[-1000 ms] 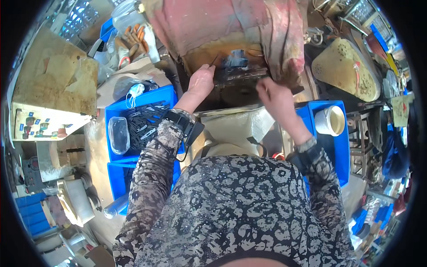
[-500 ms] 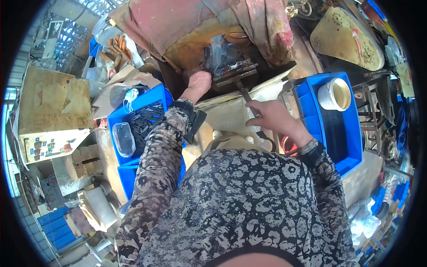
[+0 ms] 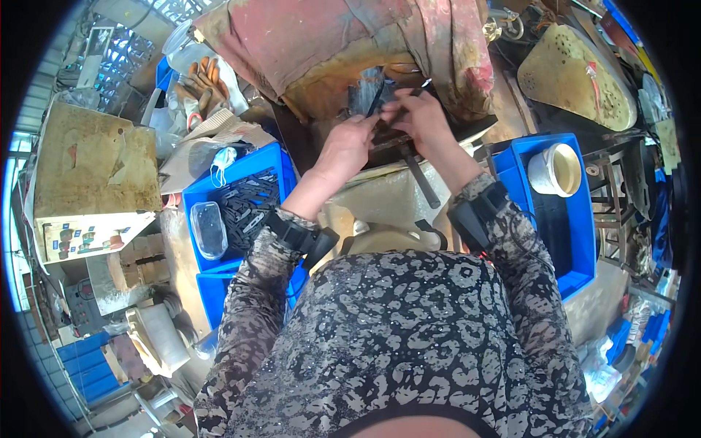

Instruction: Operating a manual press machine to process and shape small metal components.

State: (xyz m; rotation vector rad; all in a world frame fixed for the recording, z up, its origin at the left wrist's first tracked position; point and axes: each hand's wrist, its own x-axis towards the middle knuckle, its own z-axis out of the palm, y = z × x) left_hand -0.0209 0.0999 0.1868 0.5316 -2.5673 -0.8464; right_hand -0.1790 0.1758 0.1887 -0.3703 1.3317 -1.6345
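My left hand (image 3: 346, 149) is closed, its thumb and fingers pinching a thin dark strip (image 3: 379, 96) that points up and away. Close beside it, my right hand (image 3: 425, 125) has its fingers curled in; what they hold, if anything, is hidden. Both are at the opening of a machine draped in stained reddish cloth (image 3: 343, 36). A bluish-grey block or guard (image 3: 362, 93) shows inside the opening, behind the fingertips. Below my right hand a dark metal handle (image 3: 420, 179) sticks out toward me, touched by neither hand.
On the left, a blue bin (image 3: 286, 169) holds many dark flat pieces (image 3: 248, 206) and a clear plastic box (image 3: 209, 230). Another blue bin (image 3: 582, 248) on the right carries a white bucket (image 3: 555, 170). Orange-brown gloves (image 3: 202, 86) lie at the far left, near a control box (image 3: 95, 164).
My right hand has left the metal handle and moved up to the opening beside my left hand. The handle has swung lower. My left hand has shifted right and now shows a dark strip.
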